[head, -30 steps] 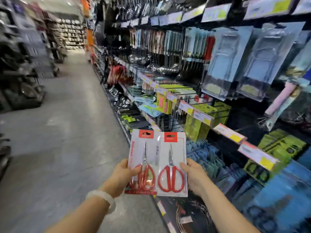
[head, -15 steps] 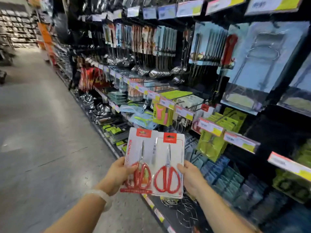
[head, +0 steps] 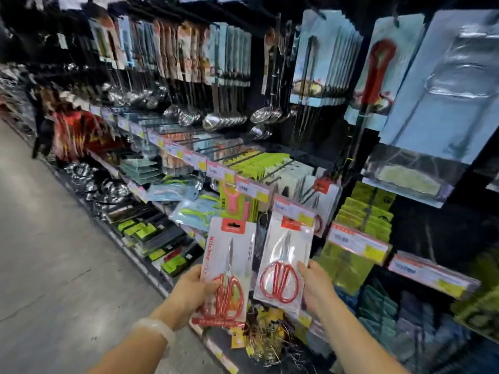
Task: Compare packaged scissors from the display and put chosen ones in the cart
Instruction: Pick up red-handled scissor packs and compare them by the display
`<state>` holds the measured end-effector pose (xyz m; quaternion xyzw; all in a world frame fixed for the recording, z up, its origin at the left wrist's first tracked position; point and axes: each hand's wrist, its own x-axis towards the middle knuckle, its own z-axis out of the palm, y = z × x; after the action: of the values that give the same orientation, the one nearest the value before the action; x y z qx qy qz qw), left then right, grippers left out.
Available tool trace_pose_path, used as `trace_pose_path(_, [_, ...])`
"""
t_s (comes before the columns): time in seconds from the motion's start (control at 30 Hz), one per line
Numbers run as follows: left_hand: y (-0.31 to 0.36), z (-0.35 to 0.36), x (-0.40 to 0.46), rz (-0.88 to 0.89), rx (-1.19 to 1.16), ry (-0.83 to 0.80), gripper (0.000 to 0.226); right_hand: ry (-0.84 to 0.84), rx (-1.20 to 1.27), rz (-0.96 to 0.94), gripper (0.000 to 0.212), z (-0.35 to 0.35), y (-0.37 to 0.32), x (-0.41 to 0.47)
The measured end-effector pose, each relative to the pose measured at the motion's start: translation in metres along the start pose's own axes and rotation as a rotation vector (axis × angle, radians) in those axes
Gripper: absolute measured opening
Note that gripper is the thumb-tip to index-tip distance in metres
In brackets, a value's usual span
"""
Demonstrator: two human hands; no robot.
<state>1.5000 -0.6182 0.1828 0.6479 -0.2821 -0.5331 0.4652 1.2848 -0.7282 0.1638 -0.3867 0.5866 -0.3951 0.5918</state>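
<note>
The display rack (head: 283, 147) fills the right and upper parts of the frame: rows of hanging packets, ladles (head: 224, 118) on hooks in the upper middle, and strips of price tags (head: 224, 171) running down toward the lower right. The grey aisle floor (head: 54, 252) takes up the left side. No cart shows anywhere in the frame.

In the lower middle, two scissor packs are held up side by side, apart and not overlapping. The left pack (head: 229, 265) has a red hang tab, the word "Kitchen" down its edge and red-handled scissors inside. The left hand (head: 191, 292), with a pale wristband (head: 155, 329) on the wrist, grips it at the lower left edge, thumb across the front and the fingers hidden behind. The right pack (head: 283, 260), tilted slightly and reaching up toward the tags, also holds red-handled scissors. The right hand (head: 316, 287) holds it at its lower right edge, thumb on the front, fingers curled behind.

This looks like the comparing step, with both packs raised for a look. The next move calls for picking one, then either hanging the other back on its hook or turning to find the cart.
</note>
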Motion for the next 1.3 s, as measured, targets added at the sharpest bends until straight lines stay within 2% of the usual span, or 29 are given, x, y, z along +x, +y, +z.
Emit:
trace_pose_path(0.07, [0.01, -0.005, 0.019, 0.017, 0.026, -0.04, 0.021, 0.003, -0.011, -0.042, 0.009, 0.007, -0.007, 0.011])
trace_pose_path(0.2, [0.023, -0.008, 0.052, 0.024, 0.055, -0.081, 0.02, 0.033, 0.041, -0.095, 0.01, 0.011, -0.005, 0.021])
trace_pose_path(0.37, [0.027, -0.006, 0.08, -0.001, 0.146, -0.206, 0.021, 0.055, 0.189, -0.098, 0.041, 0.016, -0.015, 0.018])
trace_pose_path(0.43, [0.032, -0.007, 0.089, -0.012, 0.162, -0.267, 0.022, 0.093, 0.22, -0.099, 0.046, 0.017, -0.018, 0.023])
trace_pose_path(0.53, [0.04, -0.009, 0.103, -0.014, 0.183, -0.347, 0.028, 0.169, 0.209, -0.075, 0.04, 0.023, -0.011, 0.026])
trace_pose_path(0.6, [0.046, -0.013, 0.112, -0.021, 0.203, -0.364, 0.031, 0.205, 0.207, -0.083, 0.022, 0.029, -0.01, 0.022])
trace_pose_path(0.67, [0.05, -0.018, 0.121, -0.018, 0.226, -0.39, 0.034, 0.233, 0.216, -0.098, 0.014, 0.034, -0.01, 0.02])
trace_pose_path(0.9, [0.048, -0.034, 0.134, -0.042, 0.328, -0.456, 0.03, 0.321, 0.22, -0.066, 0.014, 0.046, 0.002, 0.023])
trace_pose_path(1.07, [0.046, -0.039, 0.134, -0.047, 0.318, -0.477, 0.028, 0.356, 0.148, 0.005, 0.031, 0.033, -0.005, 0.046])
trace_pose_path(1.13, [0.045, -0.039, 0.13, -0.055, 0.338, -0.494, 0.025, 0.385, 0.113, 0.029, 0.048, 0.028, -0.013, 0.051])
trace_pose_path(1.23, [0.043, -0.038, 0.129, -0.05, 0.366, -0.504, 0.026, 0.41, 0.011, 0.106, 0.063, 0.024, -0.02, 0.053])
trace_pose_path(1.3, [0.042, -0.033, 0.127, -0.043, 0.369, -0.509, 0.026, 0.43, -0.113, 0.165, 0.065, 0.025, -0.02, 0.045])
